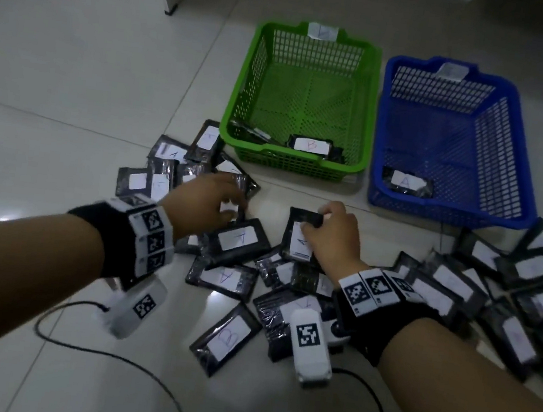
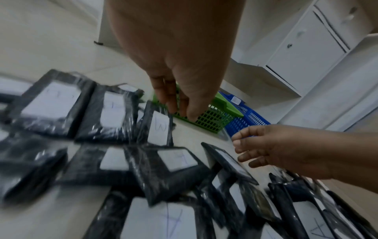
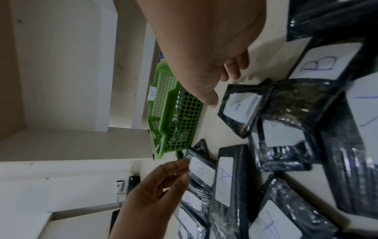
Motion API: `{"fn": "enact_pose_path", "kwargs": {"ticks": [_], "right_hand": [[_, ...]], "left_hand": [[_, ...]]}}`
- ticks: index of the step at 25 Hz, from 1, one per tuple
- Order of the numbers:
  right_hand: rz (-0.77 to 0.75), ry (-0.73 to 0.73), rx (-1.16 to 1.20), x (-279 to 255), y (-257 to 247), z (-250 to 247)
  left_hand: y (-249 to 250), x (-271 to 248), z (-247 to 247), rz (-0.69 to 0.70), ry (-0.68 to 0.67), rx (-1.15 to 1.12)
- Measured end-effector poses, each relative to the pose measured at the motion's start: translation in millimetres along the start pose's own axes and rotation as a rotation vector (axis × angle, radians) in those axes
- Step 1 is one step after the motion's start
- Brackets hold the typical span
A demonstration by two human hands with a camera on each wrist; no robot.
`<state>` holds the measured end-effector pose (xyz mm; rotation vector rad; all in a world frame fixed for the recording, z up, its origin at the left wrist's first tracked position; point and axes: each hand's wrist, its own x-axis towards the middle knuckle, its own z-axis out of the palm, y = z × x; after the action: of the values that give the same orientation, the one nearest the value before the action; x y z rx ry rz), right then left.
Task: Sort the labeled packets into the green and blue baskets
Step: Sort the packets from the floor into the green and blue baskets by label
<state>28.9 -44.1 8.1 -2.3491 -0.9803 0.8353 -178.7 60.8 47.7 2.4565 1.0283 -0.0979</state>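
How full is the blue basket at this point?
Nearly empty. The blue basket holds one visible packet labelled A at its near-left corner; the rest of its mesh floor is bare.

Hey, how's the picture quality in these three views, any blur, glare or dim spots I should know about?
Head view: dim overall, with glare patches on the floor tiles; the green basket is fairly sharp. Left wrist view: motion blur smears the packets at the left, and wide-angle bending tilts the cabinet. Right wrist view: rotated sideways, the packet labelled B readable, the left hand soft.
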Motion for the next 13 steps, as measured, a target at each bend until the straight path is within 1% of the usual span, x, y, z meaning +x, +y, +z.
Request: {"fn": "enact_pose_path", "kwargs": {"ticks": [2, 4, 7, 9, 10, 11, 13], "right_hand": [[0.084, -0.087, -0.064, -4, 5, 8], [0.089, -0.090, -0.087, -6, 9, 12], [0.052, -0.078, -0.026, -7, 8, 15], [0.066, -0.073, 0.024, -4, 6, 13], [0.075, -0.085, 0.039, 0, 4, 9], [0.083, -0.122, 0.067, 3, 2, 6], [0.098, -0.229, 0.107, 8, -3, -10]], "left_hand": [[-1, -14, 23, -0.125, -0.100, -0.039], [-3, -20, 44, -0.162, -0.158, -0.005], [0, -25, 59, -0.171, -0.135, 0.164], [1, -22, 58, -0.155, -0.119, 0.225], [0, -19, 54, -0.133, -0.123, 0.182], [-2, -18, 49, -0.107, -0.137, 0.083], [-3, -12, 31, -0.043, -0.183, -0.109]]}}
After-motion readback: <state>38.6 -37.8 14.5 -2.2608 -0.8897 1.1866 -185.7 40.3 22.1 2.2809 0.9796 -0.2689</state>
